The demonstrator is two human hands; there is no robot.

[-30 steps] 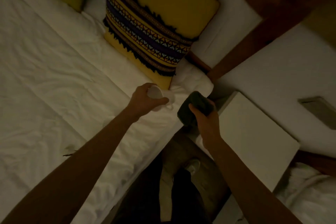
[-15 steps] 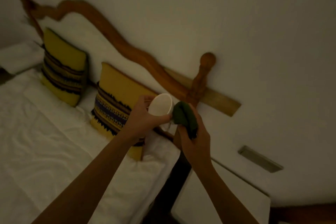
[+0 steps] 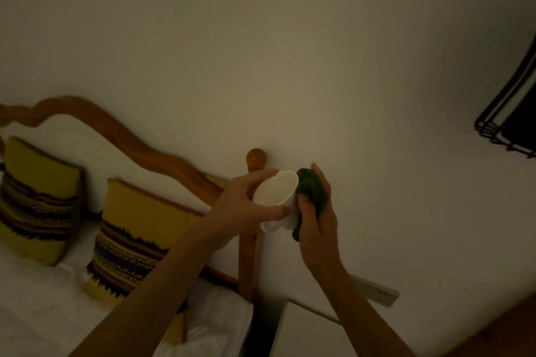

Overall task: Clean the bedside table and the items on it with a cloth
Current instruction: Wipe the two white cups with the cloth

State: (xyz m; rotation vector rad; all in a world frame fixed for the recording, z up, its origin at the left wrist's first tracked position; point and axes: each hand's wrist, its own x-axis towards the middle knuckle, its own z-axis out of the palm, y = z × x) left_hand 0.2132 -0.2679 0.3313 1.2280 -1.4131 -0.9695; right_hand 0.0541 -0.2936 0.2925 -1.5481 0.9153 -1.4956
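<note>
White ceramic, the cup [image 3: 277,197] is being held up in front of the bedpost knob [image 3: 256,158], its mouth tilted toward us; the left hand [image 3: 246,206] is curling fingers and thumb around its rim, while the right hand [image 3: 316,211] is clutching a bunched dark green cloth [image 3: 311,190] against the cup's far side. Judging by this, she is wiping one item only; the bedside table [image 3: 307,333], below the knob, is lying bare in the part showing and probably awaiting its wipe.
</note>
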